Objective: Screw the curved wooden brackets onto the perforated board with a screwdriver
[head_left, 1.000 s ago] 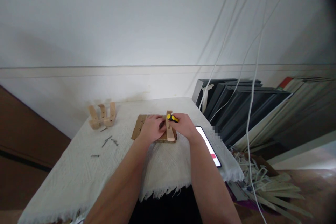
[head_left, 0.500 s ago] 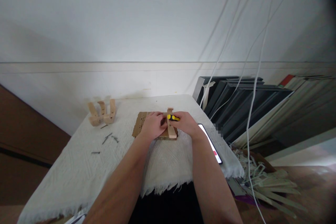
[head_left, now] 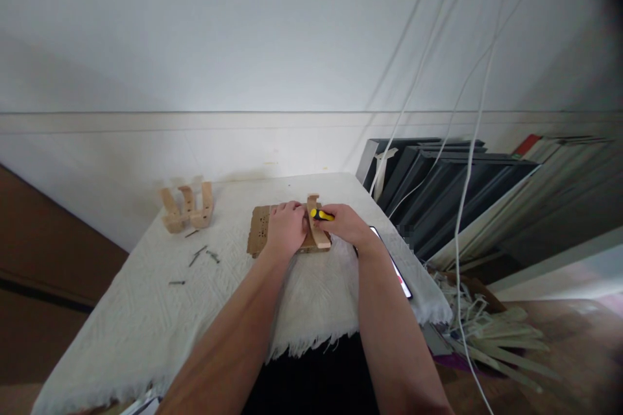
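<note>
Spanning the whole background, a pale wall (head_left: 243,32) rises behind a table spread with a fringed white cloth (head_left: 141,324). Dark panels (head_left: 452,194) lean in a row on the right, just past the table's edge. Flat on the cloth lies a piece of brown cardboard (head_left: 257,231), its left part pitted with small holes. A phone (head_left: 401,281) with a lit screen rests to the right, partly covered by the right forearm. The left hand (head_left: 288,228) lies over the cardboard, fingers bent; whether it grasps anything cannot be made out. The right hand (head_left: 346,224) grips a yellow-and-black handle (head_left: 322,214), whose near end sits over a wooden piece (head_left: 317,231). That curved piece lies across the right part of the cardboard, between the two hands and just beside the left one. Three similar wooden pieces (head_left: 207,202) stand grouped near the table's far left corner. Smallest of all, several thin grey screws (head_left: 197,255) lie scattered on the cloth in front of that group.
</note>
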Action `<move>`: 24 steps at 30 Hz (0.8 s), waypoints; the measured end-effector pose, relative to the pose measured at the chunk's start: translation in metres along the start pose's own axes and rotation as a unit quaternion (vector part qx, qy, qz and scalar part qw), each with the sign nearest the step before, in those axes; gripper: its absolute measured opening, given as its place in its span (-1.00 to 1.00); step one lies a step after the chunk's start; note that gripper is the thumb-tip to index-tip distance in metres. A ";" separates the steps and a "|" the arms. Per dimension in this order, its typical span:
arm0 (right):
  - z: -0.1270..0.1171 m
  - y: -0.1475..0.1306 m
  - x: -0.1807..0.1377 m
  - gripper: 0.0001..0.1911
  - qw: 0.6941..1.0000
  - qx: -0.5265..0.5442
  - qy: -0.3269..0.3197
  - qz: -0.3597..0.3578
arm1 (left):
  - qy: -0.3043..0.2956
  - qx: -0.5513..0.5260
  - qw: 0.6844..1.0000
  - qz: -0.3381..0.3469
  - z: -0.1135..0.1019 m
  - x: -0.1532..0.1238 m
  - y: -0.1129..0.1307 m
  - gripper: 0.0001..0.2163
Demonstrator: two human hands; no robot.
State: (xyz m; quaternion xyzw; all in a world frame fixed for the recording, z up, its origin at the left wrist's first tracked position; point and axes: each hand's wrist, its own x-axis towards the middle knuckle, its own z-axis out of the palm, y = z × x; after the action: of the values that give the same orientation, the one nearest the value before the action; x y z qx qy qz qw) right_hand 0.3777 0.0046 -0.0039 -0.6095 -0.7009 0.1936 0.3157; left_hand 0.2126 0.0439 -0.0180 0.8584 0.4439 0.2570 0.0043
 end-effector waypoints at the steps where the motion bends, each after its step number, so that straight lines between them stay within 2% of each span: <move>1: 0.000 0.000 0.000 -0.85 1.000 -0.002 0.002 0.002 | 0.006 -0.032 0.999 0.006 -0.002 0.001 -0.002 -0.78; 4: 0.000 0.001 0.001 -0.85 1.000 0.006 0.002 0.000 | -0.019 -0.144 0.989 0.014 -0.005 0.003 -0.007 -0.82; 7: 0.001 0.003 0.002 -0.86 1.000 0.017 0.007 -0.004 | -0.060 -0.208 0.976 0.017 -0.005 0.004 -0.008 -0.87; 20: -0.001 0.000 0.002 -0.84 0.999 0.008 0.031 0.032 | -0.137 -0.269 0.953 0.016 0.003 0.011 -0.011 -0.83; 22: -0.001 -0.002 0.002 -0.82 0.998 -0.004 0.052 0.041 | -0.129 -0.278 0.952 0.001 0.004 0.013 -0.010 -0.83; 24: 0.001 -0.006 0.003 -0.81 0.993 -0.017 0.110 0.035 | -0.128 -0.284 0.950 -0.007 0.005 0.015 -0.010 -0.81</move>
State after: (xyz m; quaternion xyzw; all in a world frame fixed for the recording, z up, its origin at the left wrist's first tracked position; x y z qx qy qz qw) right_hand 0.3723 0.0066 -0.0005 -0.6567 -0.6433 0.1241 0.3735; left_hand 0.2139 0.0623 -0.0182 0.8439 0.3546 0.2607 0.3068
